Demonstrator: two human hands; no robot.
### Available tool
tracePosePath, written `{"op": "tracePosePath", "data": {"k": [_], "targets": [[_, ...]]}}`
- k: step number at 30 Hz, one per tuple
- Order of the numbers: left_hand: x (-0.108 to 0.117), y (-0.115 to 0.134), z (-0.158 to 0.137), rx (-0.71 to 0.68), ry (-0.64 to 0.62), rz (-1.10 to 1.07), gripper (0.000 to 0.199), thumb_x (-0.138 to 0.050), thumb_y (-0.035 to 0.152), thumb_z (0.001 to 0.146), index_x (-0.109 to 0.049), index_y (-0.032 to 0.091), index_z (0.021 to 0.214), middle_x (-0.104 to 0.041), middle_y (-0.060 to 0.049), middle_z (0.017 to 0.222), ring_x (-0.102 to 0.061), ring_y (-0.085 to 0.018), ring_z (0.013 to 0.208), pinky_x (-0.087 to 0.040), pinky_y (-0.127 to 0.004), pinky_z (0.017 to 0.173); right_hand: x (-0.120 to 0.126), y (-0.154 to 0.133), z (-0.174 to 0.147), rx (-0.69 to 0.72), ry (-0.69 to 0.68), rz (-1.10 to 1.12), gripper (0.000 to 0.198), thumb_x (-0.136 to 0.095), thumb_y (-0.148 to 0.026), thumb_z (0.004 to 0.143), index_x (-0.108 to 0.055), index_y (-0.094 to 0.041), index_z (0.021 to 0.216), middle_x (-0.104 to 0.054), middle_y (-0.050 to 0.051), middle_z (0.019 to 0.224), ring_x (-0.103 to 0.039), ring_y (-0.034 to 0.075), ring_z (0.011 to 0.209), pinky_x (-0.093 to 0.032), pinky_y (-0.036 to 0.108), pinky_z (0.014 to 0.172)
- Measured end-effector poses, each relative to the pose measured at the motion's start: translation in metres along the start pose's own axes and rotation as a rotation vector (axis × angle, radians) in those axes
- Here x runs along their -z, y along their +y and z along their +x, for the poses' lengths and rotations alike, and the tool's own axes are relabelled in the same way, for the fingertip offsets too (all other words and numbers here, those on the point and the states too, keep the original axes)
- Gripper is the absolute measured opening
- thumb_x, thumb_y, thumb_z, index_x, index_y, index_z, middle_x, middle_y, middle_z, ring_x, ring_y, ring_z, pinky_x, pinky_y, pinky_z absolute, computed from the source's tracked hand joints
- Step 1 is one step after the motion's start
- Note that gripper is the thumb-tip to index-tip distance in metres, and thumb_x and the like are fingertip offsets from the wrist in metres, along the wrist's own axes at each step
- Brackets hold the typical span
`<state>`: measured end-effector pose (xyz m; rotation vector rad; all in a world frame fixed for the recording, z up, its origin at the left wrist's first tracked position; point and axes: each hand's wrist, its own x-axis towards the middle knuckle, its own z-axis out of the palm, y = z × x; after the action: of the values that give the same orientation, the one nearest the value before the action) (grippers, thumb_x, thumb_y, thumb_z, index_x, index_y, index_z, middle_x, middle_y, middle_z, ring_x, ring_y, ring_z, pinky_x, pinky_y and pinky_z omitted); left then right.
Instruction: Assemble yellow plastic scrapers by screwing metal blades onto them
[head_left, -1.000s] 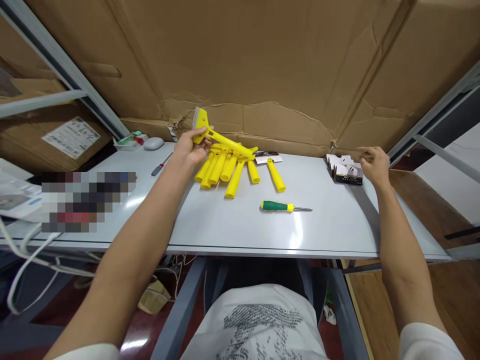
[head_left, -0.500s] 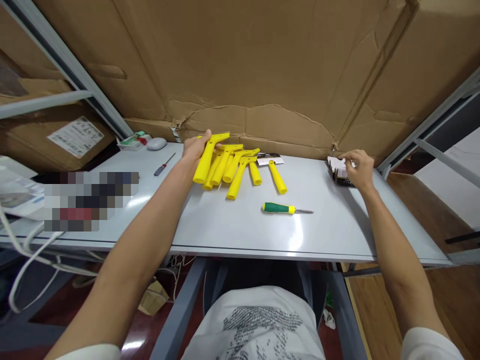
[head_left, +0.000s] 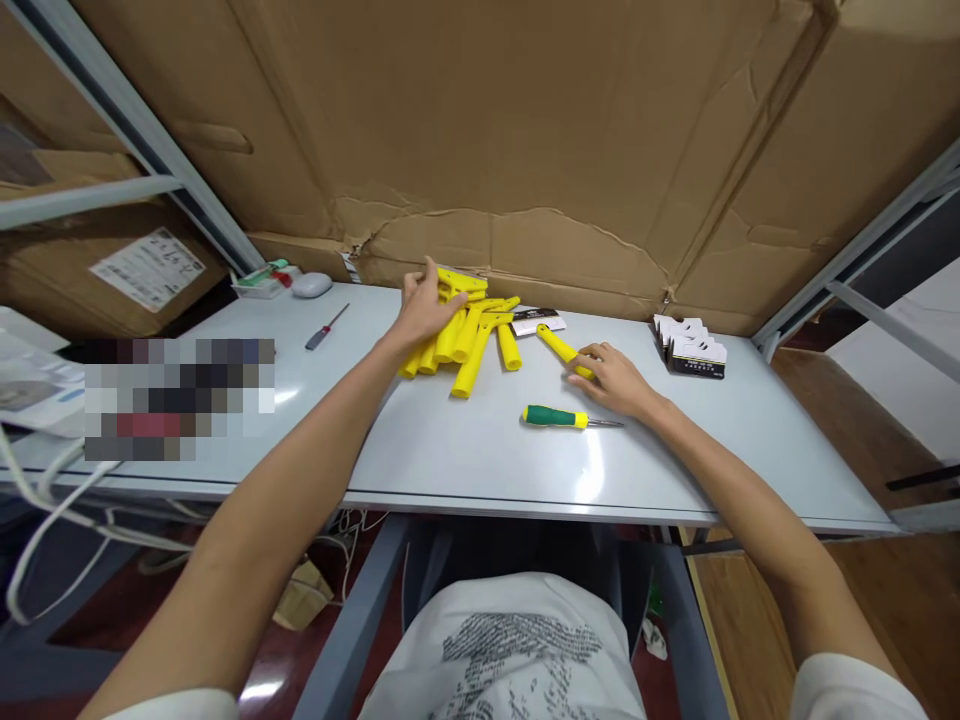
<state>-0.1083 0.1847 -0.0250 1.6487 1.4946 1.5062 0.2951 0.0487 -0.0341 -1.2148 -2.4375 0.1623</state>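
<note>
Several yellow plastic scrapers lie heaped in the middle of the table. My left hand is at the heap's left end, its thumb and fingers closed around the neck of the top yellow scraper; its palm hides part of that scraper. Off to the right, a single yellow handle lies slanted, and my right hand has its fingers closed on the near end. Just in front of that hand rests a screwdriver with a green and yellow grip, its shaft pointing right.
Printed black-and-white cards stand bunched at the back right. Another card lies behind the heap. To the left are a smaller screwdriver, a grey mouse and a small clear box. A large cardboard box walls off the back.
My right hand has left the cards and come leftward onto the lone yellow handle. My left hand has shifted right with its scraper, which now lies lower against the heap.
</note>
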Motion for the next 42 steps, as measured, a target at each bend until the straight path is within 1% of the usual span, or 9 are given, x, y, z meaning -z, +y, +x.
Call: {"op": "tracePosePath", "data": {"k": [4,7,13,17,25,30,34,38,42], "targets": [[0.0,-0.005,-0.001,-0.017,-0.072,0.103,0.095,-0.1,0.053,0.06,-0.07,0.019,0.144,-0.063,-0.03,0.156,-0.03,-0.055,0.17,-0.015,-0.067,0.144,0.012,0.017,-0.001,-0.133,0.178,0.075,0.026,-0.063,-0.043,0.108,-0.079,-0.023,0.112,-0.078,0.017,0.12,-0.068,0.034,0.102,-0.058,0.05,0.095],[0.002,-0.005,-0.002,-0.029,-0.046,0.093,0.079,-0.093,0.067,0.073,-0.07,0.023,0.136,-0.061,-0.027,0.164,-0.033,-0.051,0.17,-0.01,-0.066,0.145,0.025,0.026,-0.002,-0.21,0.365,0.186,0.028,-0.072,-0.05,0.103,-0.076,-0.024,0.111,-0.08,0.012,0.112,-0.07,0.032,0.095,-0.058,0.048,0.096],[0.006,0.03,-0.015,-0.207,0.058,0.068,0.041,-0.084,0.052,0.091,-0.078,0.025,0.122,-0.072,-0.017,0.149,-0.052,-0.039,0.157,-0.031,-0.053,0.143,0.044,0.031,-0.002,-0.347,0.677,0.571,0.055,-0.083,-0.079,0.092,-0.067,-0.029,0.108,-0.075,0.004,0.096,-0.071,0.023,0.076,-0.063,0.04,0.076],[-0.009,0.069,-0.041,-0.27,-0.164,-0.177,0.038,-0.083,0.051,0.096,-0.084,0.022,0.12,-0.083,-0.012,0.129,-0.076,-0.029,0.124,-0.059,-0.038,0.114,0.047,0.019,0.0,-0.379,0.625,0.876,0.066,-0.086,-0.087,0.084,-0.062,-0.028,0.1,-0.077,0.003,0.089,-0.073,0.02,0.07,-0.065,0.036,0.066],[-0.035,0.091,-0.072,-0.137,-0.492,-0.431,0.066,-0.109,0.063,0.071,-0.084,0.019,0.113,-0.087,-0.012,0.114,-0.082,-0.027,0.107,-0.066,-0.037,0.101,0.042,-0.021,0.0,-0.452,0.444,1.189,0.067,-0.1,-0.077,0.077,-0.06,-0.024,0.087,-0.082,0.007,0.089,-0.068,0.012,0.064,-0.057,0.025,0.059],[-0.027,0.103,-0.076,-0.034,-0.465,-0.429,0.064,-0.11,0.064,0.065,-0.086,0.018,0.102,-0.087,-0.01,0.1,-0.08,-0.023,0.091,-0.066,-0.032,0.085,0.044,-0.019,-0.003,-0.305,0.407,0.817,0.067,-0.079,-0.089,0.091,-0.061,-0.025,0.088,-0.083,0.009,0.094,-0.077,0.022,0.077,-0.067,0.037,0.071],[-0.033,0.118,-0.089,0.02,-0.38,-0.404,0.064,-0.112,0.064,0.058,-0.085,0.016,0.09,-0.084,-0.009,0.09,-0.075,-0.021,0.079,-0.063,-0.029,0.071,0.042,-0.018,-0.005,-0.049,0.468,0.401,0.074,-0.085,-0.081,0.091,-0.074,-0.028,0.141,-0.077,0.014,0.15,-0.076,0.036,0.133,-0.062,0.06,0.12],[-0.045,0.13,-0.109,0.067,-0.42,-0.417,0.066,-0.112,0.066,0.055,-0.085,0.016,0.088,-0.085,-0.01,0.091,-0.077,-0.023,0.081,-0.064,-0.031,0.069,0.03,-0.028,-0.006,0.222,0.395,0.043,0.119,-0.082,-0.082,0.094,-0.023,-0.038,0.187,-0.035,0.015,0.191,-0.045,0.044,0.173,-0.046,0.071,0.138],[-0.054,0.133,-0.123,0.093,-0.493,-0.452,0.066,-0.111,0.068,0.06,-0.086,0.015,0.092,-0.085,-0.01,0.093,-0.078,-0.024,0.082,-0.068,-0.034,0.073,0.02,-0.033,-0.007,0.221,0.346,0.033,0.12,-0.08,-0.065,0.1,-0.002,-0.044,0.189,-0.044,0.015,0.182,-0.065,0.041,0.151,-0.062,0.065,0.121]]}}
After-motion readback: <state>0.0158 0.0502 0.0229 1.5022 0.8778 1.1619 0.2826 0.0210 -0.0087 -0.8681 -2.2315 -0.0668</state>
